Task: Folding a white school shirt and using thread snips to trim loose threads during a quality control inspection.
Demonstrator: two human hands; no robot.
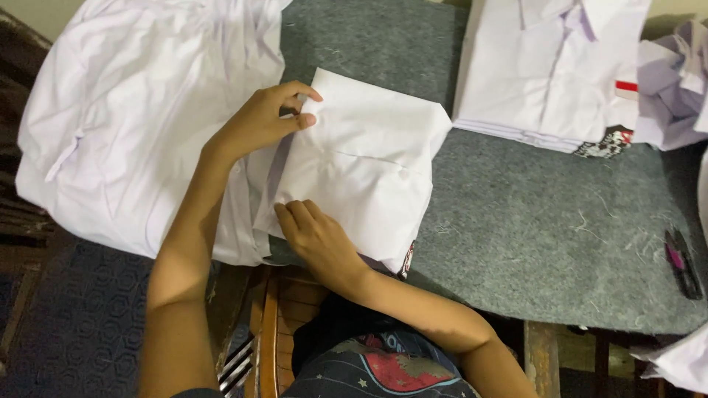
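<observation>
A white shirt (369, 169), folded into a neat rectangle with a faint crease across its middle, lies flat on grey felt, tilted so its far corner points to two o'clock, its near edge overhanging the table at six o'clock.

Grey felt table (531, 221) bears white shirts (549, 66), scissors (682, 262).

Folded shirt (369, 158): smooth white cloth; table cover (531, 228): rough grey felt.
</observation>
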